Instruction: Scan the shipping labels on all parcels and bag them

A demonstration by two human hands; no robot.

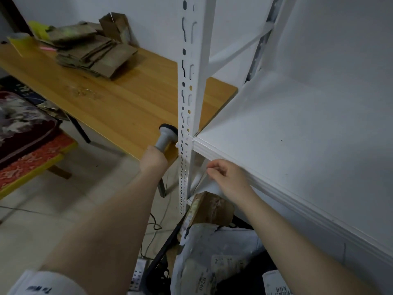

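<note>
My left hand (153, 160) grips the grey handle of a barcode scanner (167, 136), whose dark head rests at the near corner of the wooden table (119, 103). My right hand (228, 177) hovers under the front edge of the white shelf (297, 135), fingers curled and pinched, with nothing clearly in them. Below it a brown cardboard parcel (212, 207) and several grey mailer parcels (212, 258) with printed labels lie in a dark bag (157, 258).
A white perforated shelf post (188, 92) stands between my hands. Flattened brown cardboard (95, 54) is piled at the table's far end. A patterned red and dark cushion (25, 133) lies on a low bench at left. Cables run over the tiled floor (63, 209).
</note>
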